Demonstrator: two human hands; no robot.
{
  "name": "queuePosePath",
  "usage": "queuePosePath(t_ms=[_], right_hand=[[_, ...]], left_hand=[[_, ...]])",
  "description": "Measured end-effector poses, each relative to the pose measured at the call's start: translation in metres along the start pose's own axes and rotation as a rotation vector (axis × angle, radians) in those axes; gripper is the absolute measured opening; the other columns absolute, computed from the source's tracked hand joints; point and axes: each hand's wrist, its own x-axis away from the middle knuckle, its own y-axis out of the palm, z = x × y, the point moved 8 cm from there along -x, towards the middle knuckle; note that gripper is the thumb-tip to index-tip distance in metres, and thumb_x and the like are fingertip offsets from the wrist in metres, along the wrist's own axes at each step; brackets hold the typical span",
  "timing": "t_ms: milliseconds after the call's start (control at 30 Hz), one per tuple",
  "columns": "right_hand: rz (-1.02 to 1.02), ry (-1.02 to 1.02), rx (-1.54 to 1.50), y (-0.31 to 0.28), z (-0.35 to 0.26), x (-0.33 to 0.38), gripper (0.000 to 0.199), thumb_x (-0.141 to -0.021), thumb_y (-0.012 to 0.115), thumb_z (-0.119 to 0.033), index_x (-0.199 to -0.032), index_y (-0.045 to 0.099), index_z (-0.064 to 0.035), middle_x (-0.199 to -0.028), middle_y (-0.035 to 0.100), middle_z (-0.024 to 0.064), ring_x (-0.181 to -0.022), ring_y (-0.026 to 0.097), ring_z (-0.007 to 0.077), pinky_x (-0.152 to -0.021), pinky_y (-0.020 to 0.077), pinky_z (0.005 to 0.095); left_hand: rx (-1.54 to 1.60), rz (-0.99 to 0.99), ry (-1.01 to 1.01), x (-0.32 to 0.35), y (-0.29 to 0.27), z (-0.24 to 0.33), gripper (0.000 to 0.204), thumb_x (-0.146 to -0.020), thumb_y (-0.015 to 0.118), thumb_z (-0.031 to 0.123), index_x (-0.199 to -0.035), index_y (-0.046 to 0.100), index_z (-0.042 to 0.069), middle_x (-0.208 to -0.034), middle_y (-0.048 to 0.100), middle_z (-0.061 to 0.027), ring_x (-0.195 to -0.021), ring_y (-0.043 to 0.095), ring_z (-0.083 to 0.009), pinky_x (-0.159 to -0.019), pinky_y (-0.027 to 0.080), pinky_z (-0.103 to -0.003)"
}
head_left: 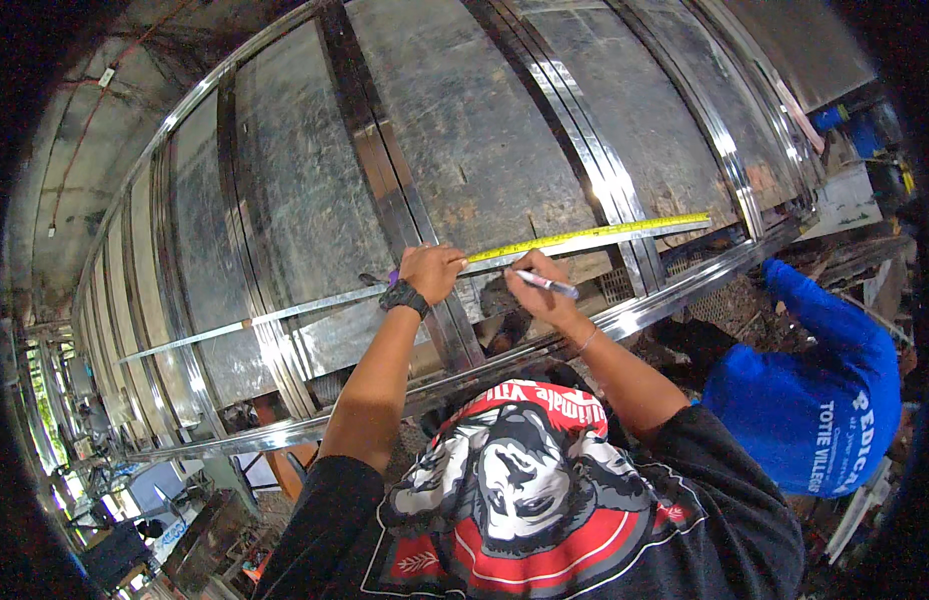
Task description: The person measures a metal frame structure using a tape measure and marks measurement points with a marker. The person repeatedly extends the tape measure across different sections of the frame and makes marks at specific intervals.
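Note:
My left hand (431, 272), with a dark watch on its wrist, is closed over the near end of a yellow tape measure (589, 235). The tape's blade runs out to the right along a long thin metal strip (329, 302). A small purple bit (394, 277) shows beside my left hand; the hand hides what it belongs to. My right hand (540, 290) grips a whitish marker pen (547, 283), its tip pointing toward the strip just right of my left hand. Beneath both hands is a shiny metal frame (386, 185) of parallel bars.
Large worn grey panels (449, 110) lie between the bars. A shiny rail (624, 322) edges the frame on my side. Close on the right, a person in a blue shirt (804, 400) bends by the frame. A cluttered bench (199, 540) stands at the lower left.

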Motion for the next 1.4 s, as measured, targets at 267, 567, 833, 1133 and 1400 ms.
queuePosePath(t_ms=[267, 567, 833, 1133, 1400], right_hand=[[-0.066, 0.031, 0.127, -0.003, 0.024, -0.012, 0.023, -0.088, 0.079, -0.016, -0.086, 0.061, -0.0011, -0.071, 0.063, 0.0129, -0.064, 0.06, 0.0217, -0.06, 0.0489, 0.0367], [-0.087, -0.04, 0.16, 0.0, 0.008, -0.015, 0.022, -0.087, 0.077, -0.012, -0.085, 0.057, -0.0038, -0.076, 0.059, 0.0163, -0.07, 0.061, 0.0369, -0.063, 0.0487, 0.0447], [-0.072, -0.057, 0.176, 0.002, 0.012, -0.014, 0.022, -0.086, 0.078, -0.011, -0.086, 0.057, -0.0032, -0.077, 0.06, 0.0169, -0.072, 0.062, 0.038, -0.065, 0.0494, 0.0457], [-0.062, 0.033, 0.134, 0.0, 0.015, -0.013, 0.022, -0.086, 0.077, -0.013, -0.087, 0.058, -0.0027, -0.078, 0.061, 0.017, -0.072, 0.062, 0.0372, -0.066, 0.0496, 0.0454], [-0.101, 0.045, 0.081, 0.015, 0.0, -0.012, 0.021, -0.089, 0.076, -0.016, -0.086, 0.06, -0.0026, -0.077, 0.061, 0.0162, -0.069, 0.062, 0.0335, -0.064, 0.0491, 0.0421]], left_hand=[[-0.012, 0.046, 0.015, 0.0, 0.001, 0.0, 0.028, -0.097, 0.064, 0.038, -0.107, 0.082, 0.019, -0.105, 0.077, -0.0004, -0.097, 0.066, -0.0277, -0.093, 0.044, -0.045], [0.004, 0.041, -0.003, -0.001, 0.001, -0.003, 0.027, -0.096, 0.065, 0.036, -0.107, 0.083, 0.018, -0.108, 0.078, -0.0012, -0.1, 0.067, -0.0264, -0.095, 0.043, -0.044], [0.015, 0.015, -0.011, -0.002, 0.0, -0.001, 0.028, -0.097, 0.065, 0.036, -0.108, 0.082, 0.018, -0.109, 0.078, -0.0023, -0.101, 0.067, -0.027, -0.095, 0.043, -0.045], [0.014, 0.022, 0.004, -0.001, -0.001, -0.001, 0.029, -0.098, 0.063, 0.037, -0.109, 0.081, 0.018, -0.106, 0.077, -0.0014, -0.1, 0.066, -0.0268, -0.094, 0.043, -0.045], [-0.012, 0.025, 0.034, -0.002, 0.0, 0.0, 0.029, -0.098, 0.061, 0.037, -0.107, 0.081, 0.019, -0.104, 0.077, -0.0036, -0.099, 0.067, -0.0309, -0.092, 0.045, -0.048]])
